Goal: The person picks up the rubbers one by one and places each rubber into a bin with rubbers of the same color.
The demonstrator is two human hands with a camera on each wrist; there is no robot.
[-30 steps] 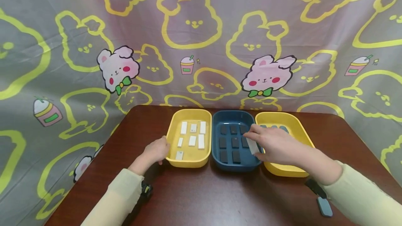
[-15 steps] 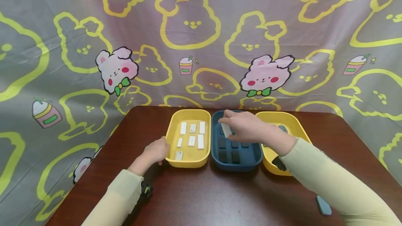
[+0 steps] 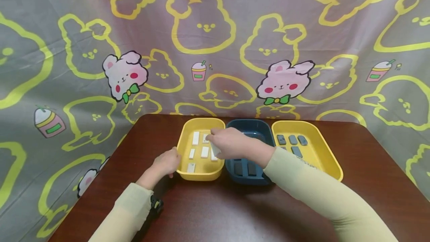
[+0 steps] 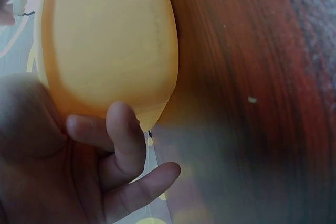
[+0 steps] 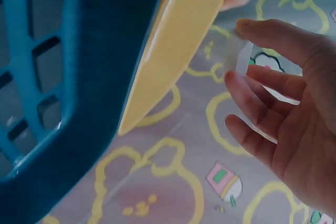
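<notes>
My left hand (image 3: 167, 161) holds the left wall of the left yellow tray (image 3: 201, 176). In the left wrist view, its curled fingers (image 4: 126, 135) lie against the outside of that tray, with the base of the thumb by the rim. A white rectangular block (image 5: 239, 53) is pinched between the thumb and fingertips of my right hand (image 3: 230, 143). That hand hovers over the right side of the left yellow tray, partly hiding its contents. Several white blocks (image 3: 196, 138) of differing sizes lie spaced in rows on the tray floor.
A dark blue tray (image 3: 248, 179) stands beside it, its floor showing several dark rectangles (image 3: 238, 168); my right forearm covers part of it. Farther right, a second yellow tray (image 3: 330, 156) contains several grey-blue pieces (image 3: 293, 139). A patterned curtain (image 3: 231, 59) hangs behind the brown table (image 3: 208, 212).
My right hand has carried the white block leftward from the blue tray's right edge to the left yellow tray. The loose grey-blue piece on the table is now hidden by my sleeve. Left hand unchanged.
</notes>
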